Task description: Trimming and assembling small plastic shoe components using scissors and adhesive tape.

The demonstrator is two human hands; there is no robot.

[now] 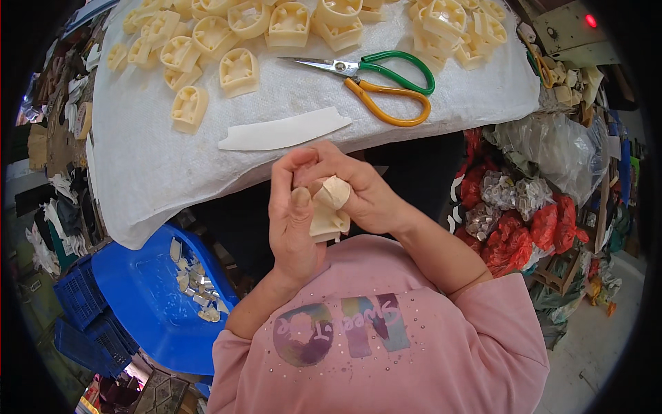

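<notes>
Both hands are together in front of my chest, closed around a cream plastic block that looks like a shoe heel [327, 219]. A pale, wrinkled covering shows at its upper end. My left hand [293, 224] grips it from the left, with the thumb against its side. From the right, my right hand [365, 190] wraps it, and its fingers overlap the left ones. Just beyond the hands, a curved white strip [284, 130] lies flat at the table's near edge. Farther off are scissors [376, 76] with one green and one orange handle, lying spread.
Several similar cream heels [238, 72] are heaped along the far part of the white-covered table [138, 159]. To my left below stands a blue tub [145, 303] holding several small pieces. Red plastic bags [514, 238] and clear wrapped goods lie at the right.
</notes>
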